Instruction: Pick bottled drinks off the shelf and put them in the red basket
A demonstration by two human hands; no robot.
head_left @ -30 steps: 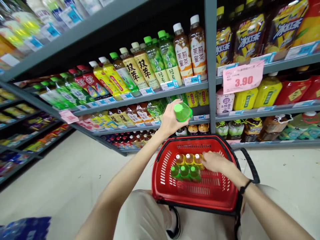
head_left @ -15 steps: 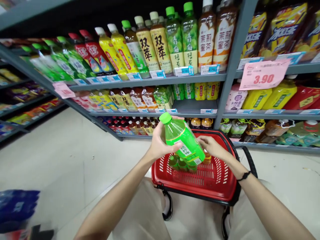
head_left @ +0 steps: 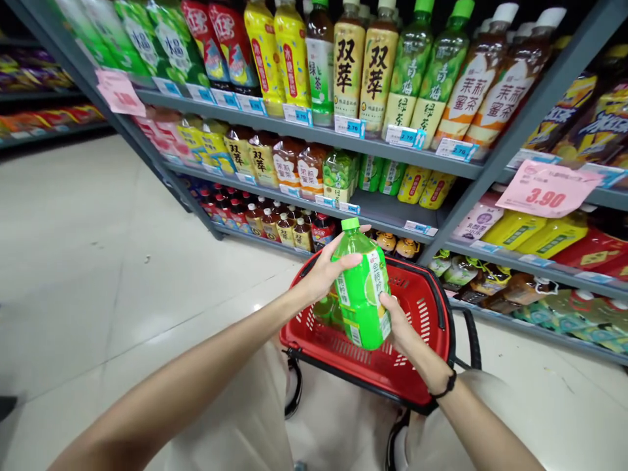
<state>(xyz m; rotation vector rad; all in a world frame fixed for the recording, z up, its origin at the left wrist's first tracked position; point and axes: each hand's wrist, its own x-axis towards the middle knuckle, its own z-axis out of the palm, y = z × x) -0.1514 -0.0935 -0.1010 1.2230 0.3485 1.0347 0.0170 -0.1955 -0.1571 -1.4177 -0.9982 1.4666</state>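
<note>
A green drink bottle (head_left: pixel 363 288) with a green cap is held nearly upright above a red shopping basket (head_left: pixel 426 314). My left hand (head_left: pixel 326 268) is wrapped round its upper part near the neck. My right hand (head_left: pixel 400 324) cups the bottle's lower right side. More green bottles (head_left: pixel 328 309) stand in the basket, mostly hidden behind the one I hold. The basket rests in front of my knees.
Grey shelves (head_left: pixel 373 154) full of tea and juice bottles run along the right and back. A pink price card reading 3.90 (head_left: pixel 547 190) hangs at the right. Pale tiled floor (head_left: pixel 88 248) stretches away to the left.
The green bottle has swung from a tilt to nearly upright. My right hand has moved from beside the bottle to gripping its lower end. The view has dropped and turned left.
</note>
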